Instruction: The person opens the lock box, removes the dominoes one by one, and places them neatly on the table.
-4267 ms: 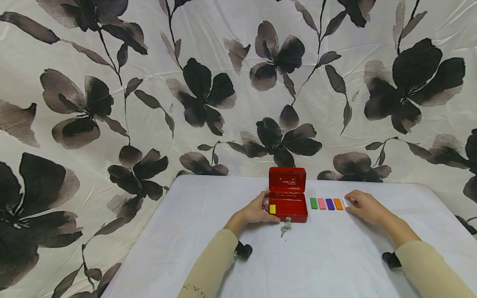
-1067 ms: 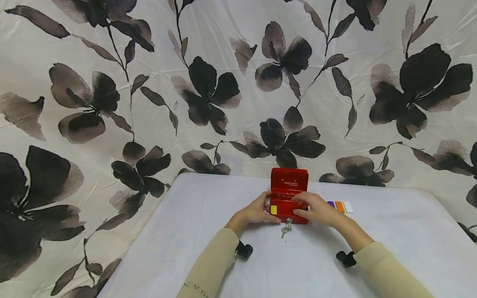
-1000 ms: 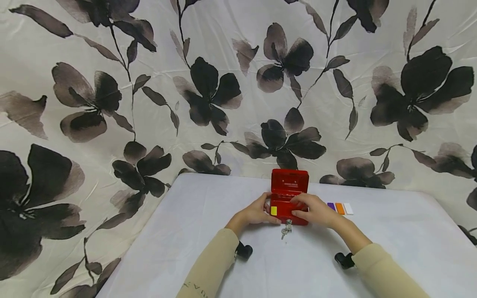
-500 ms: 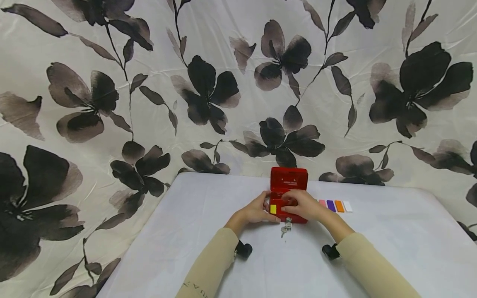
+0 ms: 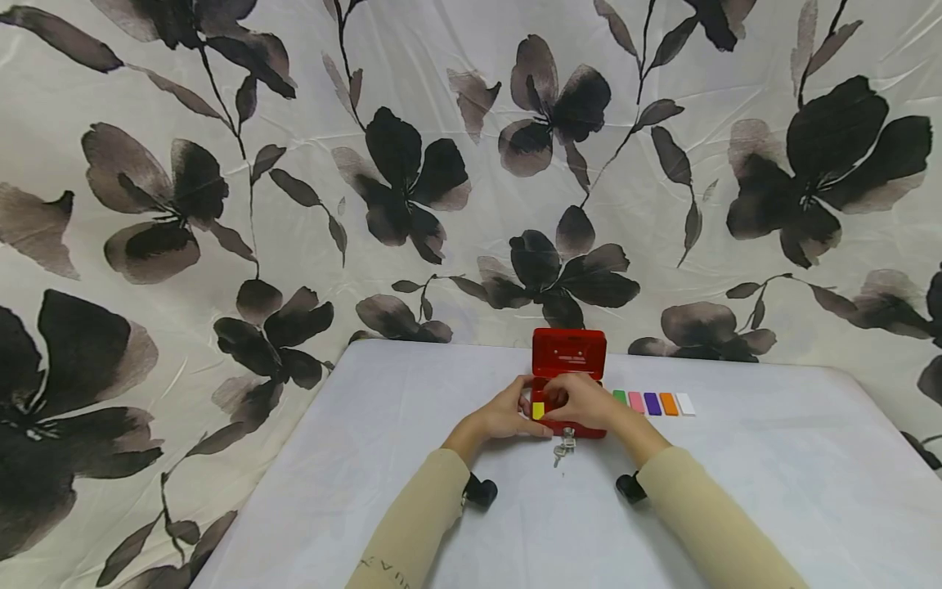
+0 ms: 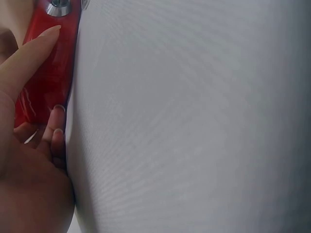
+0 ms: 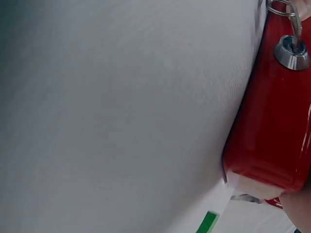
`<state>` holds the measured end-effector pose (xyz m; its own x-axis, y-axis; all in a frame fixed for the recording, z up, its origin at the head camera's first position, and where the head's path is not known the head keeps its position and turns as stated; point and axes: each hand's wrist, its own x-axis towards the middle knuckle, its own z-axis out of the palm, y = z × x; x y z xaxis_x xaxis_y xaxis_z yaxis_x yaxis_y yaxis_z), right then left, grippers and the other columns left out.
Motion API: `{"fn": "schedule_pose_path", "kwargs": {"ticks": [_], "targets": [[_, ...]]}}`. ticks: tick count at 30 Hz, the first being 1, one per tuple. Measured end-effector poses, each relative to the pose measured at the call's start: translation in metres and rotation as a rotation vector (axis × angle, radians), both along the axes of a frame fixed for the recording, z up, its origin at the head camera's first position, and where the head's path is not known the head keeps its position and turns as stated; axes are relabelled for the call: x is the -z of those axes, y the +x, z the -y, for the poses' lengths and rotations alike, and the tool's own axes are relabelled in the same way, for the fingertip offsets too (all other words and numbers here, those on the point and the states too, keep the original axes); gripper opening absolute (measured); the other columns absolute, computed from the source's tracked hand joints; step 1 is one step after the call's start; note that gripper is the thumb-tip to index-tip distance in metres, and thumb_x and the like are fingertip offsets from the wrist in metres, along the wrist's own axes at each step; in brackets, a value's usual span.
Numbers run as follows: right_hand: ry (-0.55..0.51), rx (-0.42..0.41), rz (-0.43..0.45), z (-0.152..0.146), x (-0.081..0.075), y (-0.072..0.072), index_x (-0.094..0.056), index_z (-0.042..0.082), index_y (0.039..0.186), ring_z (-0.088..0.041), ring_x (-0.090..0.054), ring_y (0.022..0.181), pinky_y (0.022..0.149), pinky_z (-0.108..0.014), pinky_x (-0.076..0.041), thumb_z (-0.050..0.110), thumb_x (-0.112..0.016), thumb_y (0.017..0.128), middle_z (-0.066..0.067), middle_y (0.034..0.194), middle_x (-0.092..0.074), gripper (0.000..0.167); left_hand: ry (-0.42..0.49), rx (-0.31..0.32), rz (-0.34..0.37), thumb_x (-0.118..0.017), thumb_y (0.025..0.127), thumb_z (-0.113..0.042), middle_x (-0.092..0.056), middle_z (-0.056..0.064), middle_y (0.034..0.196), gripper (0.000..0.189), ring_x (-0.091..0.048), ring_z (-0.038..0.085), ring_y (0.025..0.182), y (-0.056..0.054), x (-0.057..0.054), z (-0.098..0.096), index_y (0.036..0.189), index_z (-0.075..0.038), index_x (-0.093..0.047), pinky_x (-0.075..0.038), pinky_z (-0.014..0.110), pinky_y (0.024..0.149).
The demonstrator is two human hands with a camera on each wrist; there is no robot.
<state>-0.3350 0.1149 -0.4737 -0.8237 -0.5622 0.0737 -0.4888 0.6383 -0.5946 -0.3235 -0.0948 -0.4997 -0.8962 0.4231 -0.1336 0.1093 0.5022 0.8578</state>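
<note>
A small red metal cash box (image 5: 569, 352) stands on the table with its lid raised. My left hand (image 5: 504, 415) grips the box's left side, thumb along the front; the left wrist view shows that thumb against the red wall (image 6: 53, 73). Inside the box at the left is a yellow tile (image 5: 539, 411). My right hand (image 5: 585, 405) reaches into the box with bent fingers, its fingertips right beside the yellow tile. Whether they pinch it cannot be made out. Keys (image 5: 559, 455) hang from the front lock, whose metal cylinder (image 7: 292, 52) shows in the right wrist view.
Right of the box lies a row of small tiles: green (image 5: 620, 397), pink (image 5: 636, 402), purple (image 5: 652, 403), orange (image 5: 668, 403) and white (image 5: 685, 404). A white cloth covers the table (image 5: 530, 523). A flowered curtain (image 5: 441, 204) hangs behind.
My right hand has left the white tile at the row's end and moved left into the box, towards the yellow tile. My left hand has stayed on the box.
</note>
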Motion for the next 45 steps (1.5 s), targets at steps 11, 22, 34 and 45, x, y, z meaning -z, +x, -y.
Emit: {"fn": "schedule_pose_path", "kwargs": {"ticks": [11,22,34,45], "targets": [[0.029,0.003,-0.021,0.003,0.001,-0.001,-0.073,0.006,0.118,-0.015,-0.061,0.085,0.089,-0.037,-0.058,0.018,-0.086,0.084,-0.002,0.099,-0.072,0.038,-0.001,0.001,0.001,-0.091,0.077,-0.033,-0.055,0.004,0.105,0.094,-0.052,0.020,0.097,0.000,-0.002,0.000,0.152,-0.023,-0.035,-0.051,0.029,0.082],[0.041,-0.021,-0.031,0.011,0.001,-0.003,-0.074,0.004,0.115,-0.018,-0.061,0.086,0.087,-0.037,-0.057,0.017,-0.084,0.086,-0.004,0.096,-0.073,0.033,-0.009,0.012,-0.012,-0.090,0.079,-0.030,-0.054,0.004,0.104,0.093,-0.051,0.018,0.096,-0.002,0.001,0.000,0.153,-0.020,-0.034,-0.049,0.028,0.080],[0.111,0.031,-0.036,0.020,-0.003,-0.003,-0.075,0.008,0.110,-0.015,-0.058,0.081,0.084,-0.035,-0.057,0.017,-0.085,0.086,-0.001,0.089,-0.071,0.028,-0.008,0.025,-0.018,-0.089,0.080,-0.030,-0.053,0.002,0.110,0.092,-0.051,0.018,0.097,-0.003,-0.001,0.000,0.153,-0.017,-0.034,-0.048,0.029,0.081],[0.089,-0.010,-0.015,0.011,-0.003,0.000,-0.072,0.005,0.116,-0.022,-0.061,0.093,0.094,-0.042,-0.056,0.015,-0.082,0.087,-0.005,0.101,-0.071,0.032,-0.004,0.023,-0.009,-0.090,0.078,-0.033,-0.054,0.004,0.107,0.094,-0.052,0.019,0.098,-0.002,-0.001,0.001,0.153,-0.019,-0.034,-0.049,0.030,0.082]]}}
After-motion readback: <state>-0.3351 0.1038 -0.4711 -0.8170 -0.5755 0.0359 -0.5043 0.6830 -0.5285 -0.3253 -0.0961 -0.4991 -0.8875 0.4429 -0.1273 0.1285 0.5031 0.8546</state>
